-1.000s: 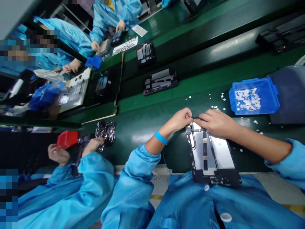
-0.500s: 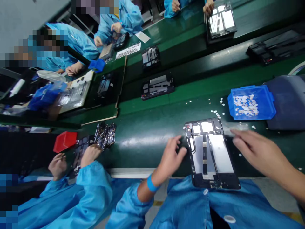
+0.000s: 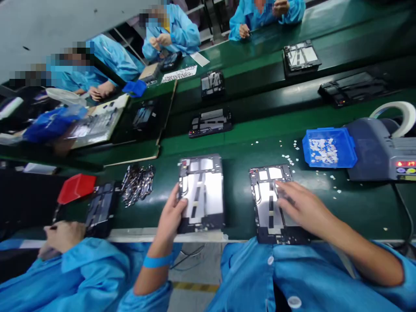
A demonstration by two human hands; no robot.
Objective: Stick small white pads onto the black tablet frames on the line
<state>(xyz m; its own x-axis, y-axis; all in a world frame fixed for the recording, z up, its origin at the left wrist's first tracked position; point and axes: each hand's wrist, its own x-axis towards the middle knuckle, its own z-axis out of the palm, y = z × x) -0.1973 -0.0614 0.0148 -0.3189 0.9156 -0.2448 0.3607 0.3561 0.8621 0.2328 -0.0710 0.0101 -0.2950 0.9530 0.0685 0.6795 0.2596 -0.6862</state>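
Gripping second frame's edge, left hand; right hand spread flat on frame

Green table top showing smooth, glossy, catching light streaks. Two tablet frames looking matt black plastic with shiny silvery metal plates. Blue bin near table's right edge appearing glossy plastic, holding white paper-like scraps. Sleeves looking smooth, slightly sheeny blue cloth.
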